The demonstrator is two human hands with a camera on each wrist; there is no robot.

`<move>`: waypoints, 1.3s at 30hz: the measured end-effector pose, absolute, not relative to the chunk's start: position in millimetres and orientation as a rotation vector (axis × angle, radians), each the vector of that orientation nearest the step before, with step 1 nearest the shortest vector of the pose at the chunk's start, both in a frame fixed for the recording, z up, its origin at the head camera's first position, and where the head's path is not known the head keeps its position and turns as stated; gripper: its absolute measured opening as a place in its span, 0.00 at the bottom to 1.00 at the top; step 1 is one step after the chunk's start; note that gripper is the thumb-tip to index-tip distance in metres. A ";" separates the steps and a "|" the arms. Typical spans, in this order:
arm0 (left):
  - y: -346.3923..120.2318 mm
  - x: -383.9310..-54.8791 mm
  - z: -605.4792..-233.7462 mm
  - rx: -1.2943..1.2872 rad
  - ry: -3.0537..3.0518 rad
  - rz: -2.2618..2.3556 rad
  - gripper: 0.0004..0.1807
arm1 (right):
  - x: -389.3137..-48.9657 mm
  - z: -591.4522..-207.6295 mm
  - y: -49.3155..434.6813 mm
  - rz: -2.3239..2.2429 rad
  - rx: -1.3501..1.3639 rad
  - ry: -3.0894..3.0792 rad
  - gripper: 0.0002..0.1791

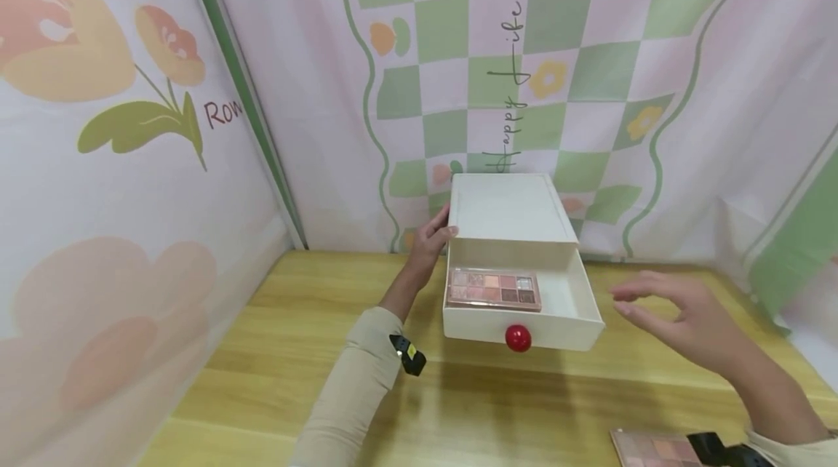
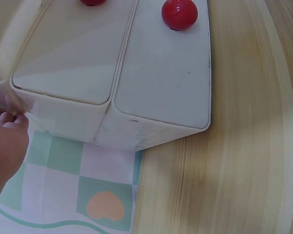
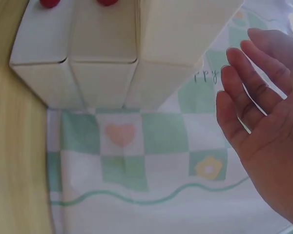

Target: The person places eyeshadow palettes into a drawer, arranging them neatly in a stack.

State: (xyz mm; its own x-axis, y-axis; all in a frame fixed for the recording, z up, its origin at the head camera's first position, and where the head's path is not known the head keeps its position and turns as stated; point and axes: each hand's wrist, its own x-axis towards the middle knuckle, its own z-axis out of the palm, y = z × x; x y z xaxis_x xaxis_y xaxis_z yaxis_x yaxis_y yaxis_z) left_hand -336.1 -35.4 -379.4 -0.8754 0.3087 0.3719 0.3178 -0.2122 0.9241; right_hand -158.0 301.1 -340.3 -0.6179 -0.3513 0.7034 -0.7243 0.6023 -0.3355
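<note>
A white drawer cabinet (image 1: 513, 206) stands against the back curtain, its top drawer (image 1: 524, 327) pulled out with a red knob (image 1: 518, 338) on its front. Inside this drawer, toward the left, lies an eyeshadow palette (image 1: 494, 290) with pink and brown pans. My left hand (image 1: 428, 245) rests against the cabinet's left side, the thumb by the upper front edge; part of it shows in the left wrist view (image 2: 7, 141). Right of the drawer, my right hand (image 1: 687, 318) hovers with loosely bent fingers and nothing in them, apart from the cabinet in the right wrist view.
Another eyeshadow palette (image 1: 644, 446) lies on the wooden table (image 1: 275, 350) at the front right, partly covered by the right wrist's black strap (image 1: 727, 450). Two closed drawers (image 2: 161, 73) sit below the pulled-out one. A patterned curtain (image 1: 314, 125) hangs behind.
</note>
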 end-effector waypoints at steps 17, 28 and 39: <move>-34.6 -336.1 -378.2 -0.792 -1.999 -2.293 0.40 | -110.1 -408.6 380.2 0.872 0.465 -2.568 0.16; -36.0 -336.4 -377.6 -0.798 -1.978 -2.299 0.40 | -93.9 -445.8 412.1 0.871 0.330 -2.732 0.14; -35.9 -336.7 -377.9 -0.808 -1.972 -2.307 0.39 | -88.6 -484.7 442.0 0.916 0.321 -2.947 0.17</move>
State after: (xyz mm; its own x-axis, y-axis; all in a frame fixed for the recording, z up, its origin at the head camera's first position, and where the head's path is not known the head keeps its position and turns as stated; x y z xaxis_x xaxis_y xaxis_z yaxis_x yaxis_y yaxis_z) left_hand -336.7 -35.9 -377.9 -0.8676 0.3220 0.3789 0.3242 -0.2116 0.9220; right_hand -88.6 442.0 -484.7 -0.9778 -0.1850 0.0983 -0.2082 0.8044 -0.5564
